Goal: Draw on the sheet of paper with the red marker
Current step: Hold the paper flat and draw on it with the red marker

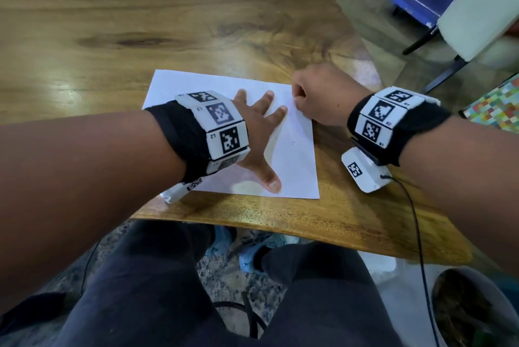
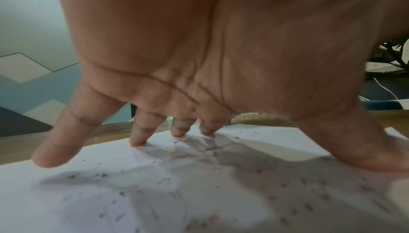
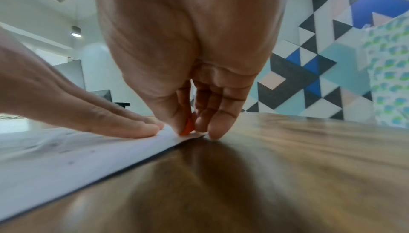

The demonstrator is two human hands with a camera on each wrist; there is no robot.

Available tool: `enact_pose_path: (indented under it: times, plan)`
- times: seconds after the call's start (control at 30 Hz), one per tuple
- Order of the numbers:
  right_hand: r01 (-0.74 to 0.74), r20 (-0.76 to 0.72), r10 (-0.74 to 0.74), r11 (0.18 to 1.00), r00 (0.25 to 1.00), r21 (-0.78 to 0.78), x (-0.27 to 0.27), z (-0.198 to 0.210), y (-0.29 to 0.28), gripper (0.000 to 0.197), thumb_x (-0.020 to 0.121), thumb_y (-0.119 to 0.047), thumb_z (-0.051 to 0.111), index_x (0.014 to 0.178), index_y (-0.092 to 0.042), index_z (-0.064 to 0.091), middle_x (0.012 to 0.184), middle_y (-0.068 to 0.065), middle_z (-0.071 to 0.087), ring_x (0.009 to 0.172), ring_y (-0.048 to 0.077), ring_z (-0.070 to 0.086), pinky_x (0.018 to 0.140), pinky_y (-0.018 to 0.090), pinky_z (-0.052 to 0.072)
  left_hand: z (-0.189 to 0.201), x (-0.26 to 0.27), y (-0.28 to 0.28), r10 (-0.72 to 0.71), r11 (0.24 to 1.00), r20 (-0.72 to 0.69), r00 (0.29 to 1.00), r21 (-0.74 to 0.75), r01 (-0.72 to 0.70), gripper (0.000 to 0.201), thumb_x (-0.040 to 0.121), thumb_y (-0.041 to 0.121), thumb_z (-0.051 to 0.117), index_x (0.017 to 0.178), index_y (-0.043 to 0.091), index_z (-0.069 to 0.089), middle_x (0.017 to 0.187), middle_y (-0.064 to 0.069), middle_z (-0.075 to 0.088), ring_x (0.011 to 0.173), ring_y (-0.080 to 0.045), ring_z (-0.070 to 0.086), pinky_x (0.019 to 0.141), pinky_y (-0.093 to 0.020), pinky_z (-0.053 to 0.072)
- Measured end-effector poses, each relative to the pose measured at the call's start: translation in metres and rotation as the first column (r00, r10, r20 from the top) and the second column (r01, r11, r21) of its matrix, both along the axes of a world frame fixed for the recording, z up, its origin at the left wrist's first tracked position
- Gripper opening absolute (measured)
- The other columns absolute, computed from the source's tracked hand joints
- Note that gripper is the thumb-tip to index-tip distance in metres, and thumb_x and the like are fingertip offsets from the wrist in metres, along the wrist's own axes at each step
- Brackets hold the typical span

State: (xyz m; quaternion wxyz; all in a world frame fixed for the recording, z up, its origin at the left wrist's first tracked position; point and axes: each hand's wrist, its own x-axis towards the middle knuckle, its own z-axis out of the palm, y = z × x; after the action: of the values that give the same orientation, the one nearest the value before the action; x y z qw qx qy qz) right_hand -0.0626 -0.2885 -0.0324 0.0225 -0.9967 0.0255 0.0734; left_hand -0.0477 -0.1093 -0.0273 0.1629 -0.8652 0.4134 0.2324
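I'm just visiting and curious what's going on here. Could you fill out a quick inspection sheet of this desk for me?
Surface: wooden table, glossy.
Job's things: sheet of paper flat near the table's front edge, faint specks on it; red marker, only a small part showing, at the paper's far right corner.
Clutter: nothing seen on the table.
Hands: left hand spread flat, pressing the paper; right hand curled round the marker.
Cables: black cable running from the right wrist unit.
Surroundings: white chair, patterned wall, pot on the floor.

Red marker mostly hidden inside the right hand; faint paper marks blurred.
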Motion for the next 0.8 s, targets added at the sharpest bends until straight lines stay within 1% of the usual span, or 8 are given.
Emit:
enact_pose_path:
  times: [0.1,0.2,0.27,0.4,0.5,0.63,0.7,0.8]
  plan:
    - [-0.095,-0.023,0.096,0.995,0.995,0.02,-0.032,0.008,0.015,0.009,0.09,-0.027,0.055,0.08,-0.026,0.054,0.084,-0.002,0.058,0.082,0.023,0.057,0.076,0.043,0.051,0.0,0.0,0.0,0.014,1.0,-0.013,1.0,-0.011,-0.014,0.147,0.054,0.091,0.065,0.156,0.034,-0.022,0.165,0.001,-0.027,0.152,-0.044,-0.011,0.114,-0.064,0.021]
    - [-0.196,-0.115,0.204,0.978,0.972,0.075,-0.067,0.011,0.036,0.014,0.093,-0.032,0.054,0.083,-0.024,0.054,0.085,-0.007,0.052,0.08,0.019,0.052,0.071,0.038,0.048,-0.002,0.001,0.0,0.01,1.0,-0.016,1.0,-0.017,-0.01,0.146,0.055,0.091,0.065,0.156,0.034,-0.022,0.165,0.0,-0.027,0.151,-0.044,-0.012,0.114,-0.066,0.019]
    - [-0.227,-0.123,0.233,0.972,0.965,0.063,-0.071,0.01,0.041,0.014,0.095,-0.033,0.054,0.084,-0.024,0.053,0.083,-0.01,0.047,0.079,0.017,0.049,0.07,0.036,0.046,-0.004,0.002,0.001,0.001,1.0,-0.007,1.0,-0.024,-0.001,0.146,0.054,0.092,0.064,0.157,0.034,-0.022,0.165,0.001,-0.027,0.152,-0.044,-0.011,0.113,-0.066,0.019]
    - [-0.114,-0.055,0.115,0.993,0.992,0.029,-0.031,0.008,0.023,0.009,0.093,-0.024,0.054,0.086,-0.021,0.057,0.09,0.0,0.059,0.087,0.024,0.058,0.077,0.041,0.05,-0.006,0.003,0.003,-0.006,0.999,0.0,1.0,-0.036,0.006,0.145,0.054,0.093,0.063,0.156,0.036,-0.022,0.165,0.002,-0.026,0.152,-0.042,-0.01,0.111,-0.068,0.023]
    - [0.012,-0.048,-0.011,1.0,0.999,0.009,0.0,0.007,0.011,0.009,0.092,-0.022,0.054,0.084,-0.02,0.057,0.089,0.001,0.063,0.086,0.025,0.06,0.076,0.04,0.053,-0.007,0.004,0.005,-0.013,0.999,0.002,1.0,-0.042,0.013,0.145,0.053,0.094,0.062,0.156,0.036,-0.021,0.165,0.002,-0.026,0.153,-0.04,-0.01,0.111,-0.069,0.022]
    - [0.048,-0.032,-0.048,0.999,0.998,-0.005,0.017,0.008,0.007,0.017,0.09,-0.012,0.051,0.09,-0.004,0.066,0.09,0.014,0.069,0.087,0.034,0.063,0.074,0.043,0.053,-0.006,0.007,0.011,-0.036,0.997,-0.006,0.999,-0.062,0.036,0.143,0.054,0.091,0.066,0.159,0.035,-0.014,0.167,0.0,-0.019,0.154,-0.038,-0.007,0.111,-0.066,0.025]
    - [0.034,-0.026,-0.034,0.999,0.999,0.001,0.016,0.007,0.005,0.014,0.09,-0.013,0.051,0.089,-0.008,0.064,0.09,0.009,0.067,0.088,0.032,0.062,0.072,0.041,0.051,-0.004,0.011,0.015,-0.069,0.995,-0.002,0.998,-0.068,0.069,0.138,0.056,0.092,0.064,0.159,0.038,-0.009,0.168,0.003,-0.015,0.154,-0.035,-0.001,0.113,-0.066,0.027]
    - [-0.013,-0.026,0.013,1.0,1.0,0.002,0.003,0.005,0.005,0.009,0.091,-0.019,0.052,0.084,-0.023,0.055,0.092,-0.003,0.058,0.09,0.024,0.057,0.076,0.039,0.049,-0.005,0.015,0.021,-0.117,0.991,0.03,0.993,-0.06,0.118,0.134,0.056,0.093,0.061,0.158,0.04,-0.008,0.168,0.006,-0.012,0.153,-0.033,0.006,0.11,-0.066,0.03]
